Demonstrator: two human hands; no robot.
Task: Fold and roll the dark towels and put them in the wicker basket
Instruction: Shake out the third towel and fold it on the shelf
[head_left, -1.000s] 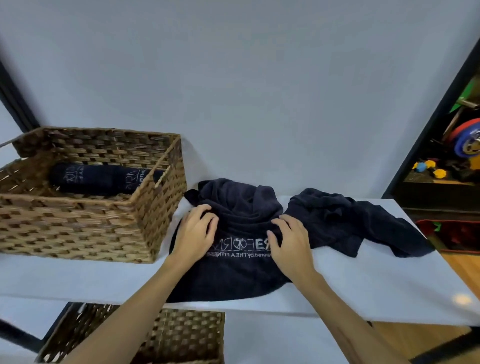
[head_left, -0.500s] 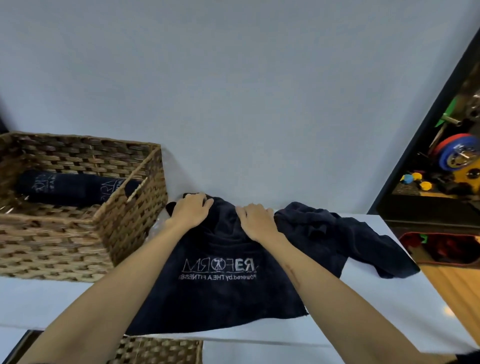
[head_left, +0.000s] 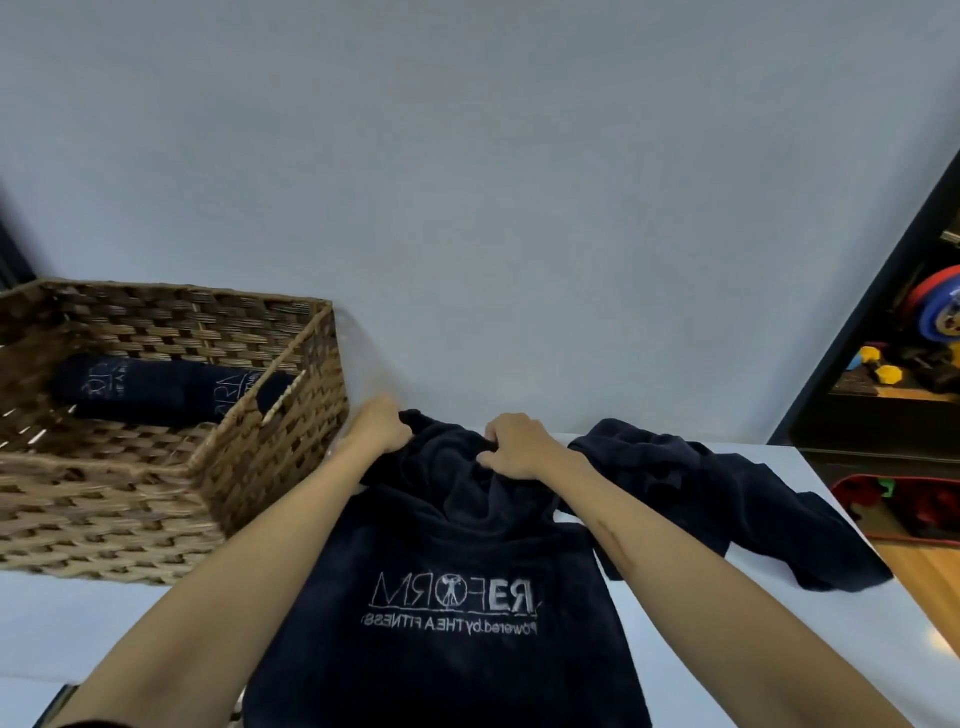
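Gripping the far edge of the dark towel (head_left: 457, 597) at lower centre on the desk (head_left: 701, 623), your left hand (head_left: 376, 423) and right hand (head_left: 514, 447) both clutch bunched cloth. You look to be at the spreading step, so next pull it flat before folding; one rolled towel (head_left: 156, 387) already lies in the wicker basket (head_left: 270, 452), left.

A single head-worn view looks forward and down from close above the near edge of the white table (head_left: 93, 623), facing the far grey wall (head_left: 467, 182); the forearms reach in from the bottom, the wicker basket (head_left: 130, 499) sits left, shelving right
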